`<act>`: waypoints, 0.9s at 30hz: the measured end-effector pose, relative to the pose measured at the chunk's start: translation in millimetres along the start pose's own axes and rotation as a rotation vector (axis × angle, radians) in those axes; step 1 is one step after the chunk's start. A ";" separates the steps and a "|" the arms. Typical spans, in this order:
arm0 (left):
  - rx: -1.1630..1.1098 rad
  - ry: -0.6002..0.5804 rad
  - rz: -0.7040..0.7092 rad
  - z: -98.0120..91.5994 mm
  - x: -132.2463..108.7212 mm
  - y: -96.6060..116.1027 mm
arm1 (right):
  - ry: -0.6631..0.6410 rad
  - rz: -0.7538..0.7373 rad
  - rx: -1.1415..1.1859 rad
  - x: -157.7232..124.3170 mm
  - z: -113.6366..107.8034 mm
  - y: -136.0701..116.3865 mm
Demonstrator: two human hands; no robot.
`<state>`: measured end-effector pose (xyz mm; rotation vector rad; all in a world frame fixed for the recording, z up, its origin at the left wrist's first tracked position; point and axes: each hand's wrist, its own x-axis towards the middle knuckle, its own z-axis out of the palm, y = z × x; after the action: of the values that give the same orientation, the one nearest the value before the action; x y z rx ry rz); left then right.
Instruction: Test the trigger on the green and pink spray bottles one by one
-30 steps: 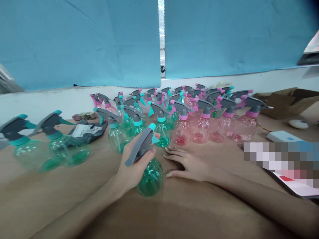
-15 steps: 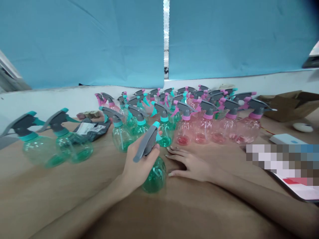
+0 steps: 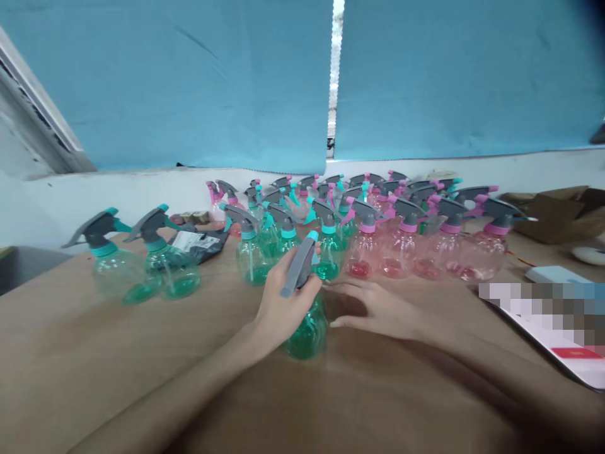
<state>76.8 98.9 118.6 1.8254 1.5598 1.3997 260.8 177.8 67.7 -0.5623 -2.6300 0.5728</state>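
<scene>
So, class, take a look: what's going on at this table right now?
A person sits at a brown table. Their left hand has a grip on the neck of a green spray bottle that stands on the table. Their right hand lies flat and open beside it. Behind stand crowded green bottles and pink bottles, with two more green ones apart at the left.

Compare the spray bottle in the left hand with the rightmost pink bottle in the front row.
The green bottle has a teal collar; the pink bottle has a pink one. The green bottle leans, gripped by the left hand; the pink bottle stands upright, untouched. Both have grey trigger heads and round clear bodies.
</scene>
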 end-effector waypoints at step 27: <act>0.061 0.268 -0.158 -160.3 -61.5 -67.2 | 0.140 0.029 -0.051 146.6 78.9 -142.3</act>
<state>-87.4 15.7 110.3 1.5570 1.8523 1.5870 59.5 101.6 108.6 -0.6328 -2.5137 0.4584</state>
